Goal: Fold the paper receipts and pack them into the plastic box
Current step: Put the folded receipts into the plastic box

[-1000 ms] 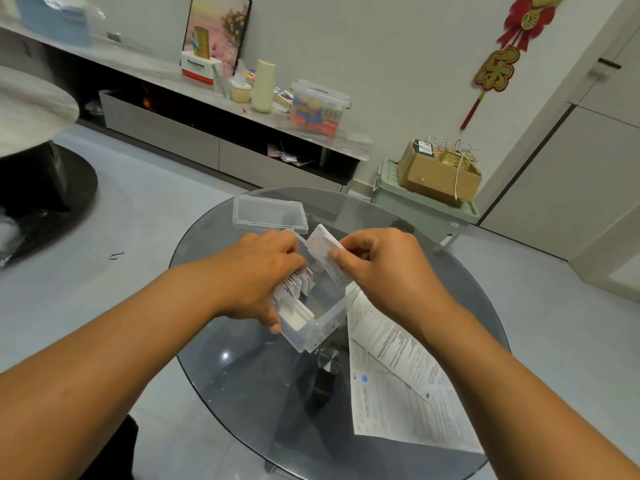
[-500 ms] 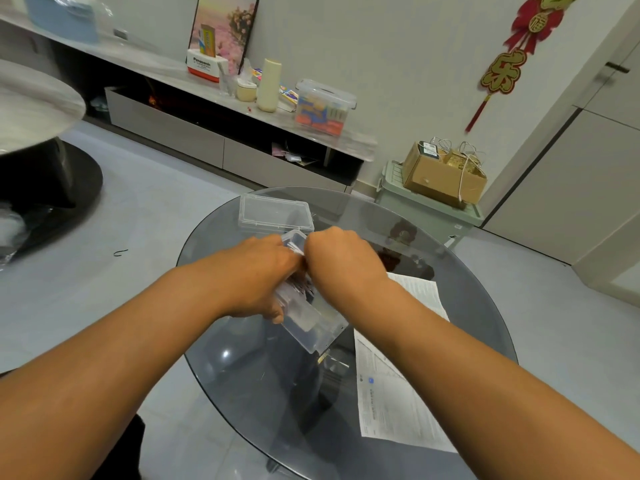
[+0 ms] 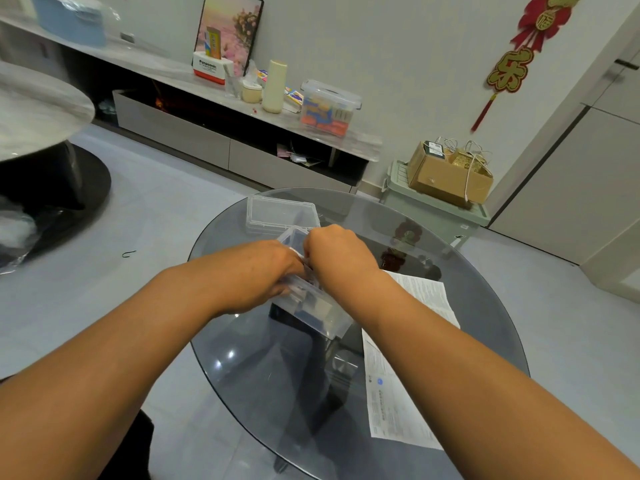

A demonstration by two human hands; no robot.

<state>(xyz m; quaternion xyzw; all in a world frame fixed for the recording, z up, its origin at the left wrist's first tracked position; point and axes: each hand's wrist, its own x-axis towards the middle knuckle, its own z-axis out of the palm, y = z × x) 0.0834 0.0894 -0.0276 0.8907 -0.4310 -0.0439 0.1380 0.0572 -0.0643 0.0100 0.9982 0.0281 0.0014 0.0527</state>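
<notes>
A: Left hand [image 3: 266, 271] grips the box [image 3: 313, 306] by its near long wall, fingers curled round the rim; box tilted up off the table [image 3: 450, 258]. Right hand [image 3: 337, 252] is knuckles-up over the box mouth, fingers curled down inside. Whether it pinches a receipt cannot be told; the fingertips are hidden.

B: Contents?

A: Folded receipts [image 3: 300, 291] stand on edge inside, seen blurred through the clear wall. Count not readable. Lid [image 3: 282, 211] lies apart, just beyond the hands. Two unfolded sheets [image 3: 391, 393] lie flat on the glass to the right, partly under the right forearm.

B: Handling judgement?

A: Box looks light, thin and stiff, probably slick; a one-sided grip on a tilted box could slip or let the wall flex. Holding across both long walls, or setting it flat, seems safer. Paper is light, limp, creases easily; folded pieces likely spring open unless pressed in snugly. Flat sheets on glass are hard to pinch: best taken at a corner or slid to the table's edge.

B: Progress?

A: Partway, judging by the sheets left.
</notes>
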